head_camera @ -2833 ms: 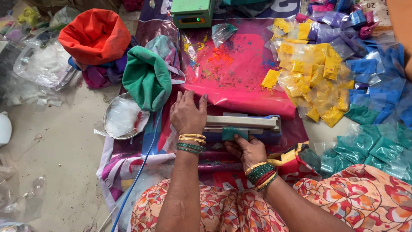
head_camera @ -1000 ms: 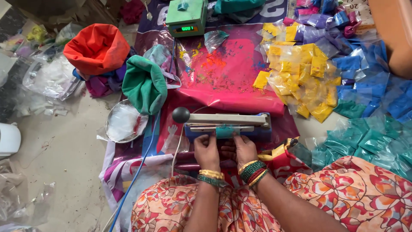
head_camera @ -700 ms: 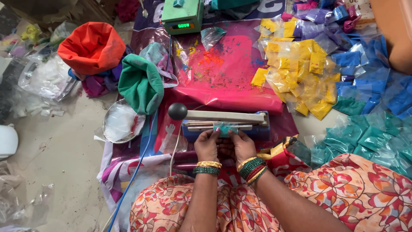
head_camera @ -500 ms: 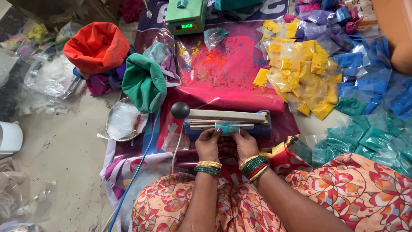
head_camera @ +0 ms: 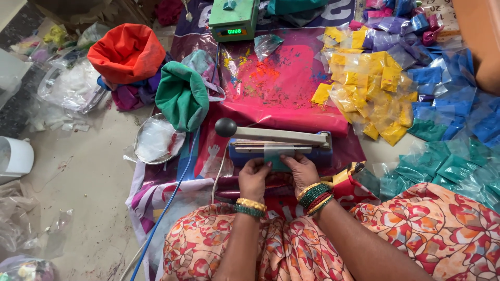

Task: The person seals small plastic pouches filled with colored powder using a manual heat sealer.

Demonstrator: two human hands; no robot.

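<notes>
A blue heat sealer lies in front of me on a pink sheet, its arm with a black knob raised. Both hands hold a small clear pouch of teal powder with its open end laid across the sealer's bar. My left hand pinches the pouch's left side. Pinching the right side is my right hand. Bangles circle both wrists.
Heaps of filled pouches lie at the right: yellow, blue and teal. A green scale stands at the back. Orange and green cloth sacks and a steel plate of empty bags sit at the left.
The left hand came off the pressed-down sealer arm, which is now raised. Both hands have come together on a teal pouch at the sealer's bar.
</notes>
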